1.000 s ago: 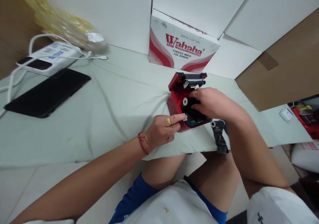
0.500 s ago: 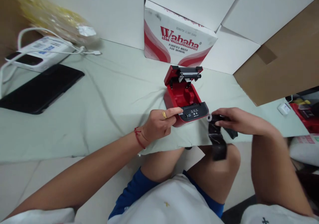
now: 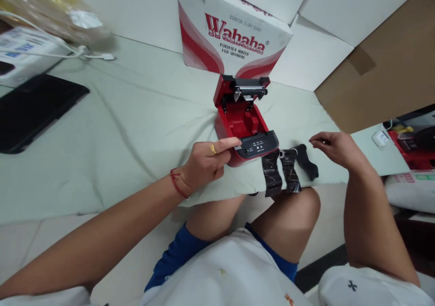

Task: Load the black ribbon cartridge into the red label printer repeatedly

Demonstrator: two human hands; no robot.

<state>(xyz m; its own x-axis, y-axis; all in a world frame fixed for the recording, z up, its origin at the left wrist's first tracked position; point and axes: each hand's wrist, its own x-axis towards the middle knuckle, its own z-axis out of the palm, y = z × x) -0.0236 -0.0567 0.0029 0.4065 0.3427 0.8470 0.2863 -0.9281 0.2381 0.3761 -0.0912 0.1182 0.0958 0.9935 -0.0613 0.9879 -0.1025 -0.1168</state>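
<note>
A small red and black label printer (image 3: 238, 124) sits on the table with its lid raised, showing a bare red compartment. My left hand (image 3: 209, 158) holds it at the near left corner, its index finger on the black button panel (image 3: 257, 143) and the other fingers curled. To the printer's right lies a roller with a pale end (image 3: 282, 153), and marbled black strips (image 3: 290, 174) hang from there over the table edge. Beside them rests a curved black piece (image 3: 306, 162). My right hand (image 3: 335, 147) hovers right of that piece, fingertips pinched together, with nothing visible in them.
A Wahaha water carton (image 3: 234, 34) stands behind the printer, against white boxes. A brown cardboard sheet (image 3: 380, 65) leans at the right. On the left are a black phone-like slab (image 3: 42, 109), a white device (image 3: 27, 54) with cables, and a yellowish plastic bag (image 3: 50, 11).
My right hand has let go of the black strips and moved away to the right and up. The strips now lie beside the printer. My left hand stays at the printer; the view has shifted.
</note>
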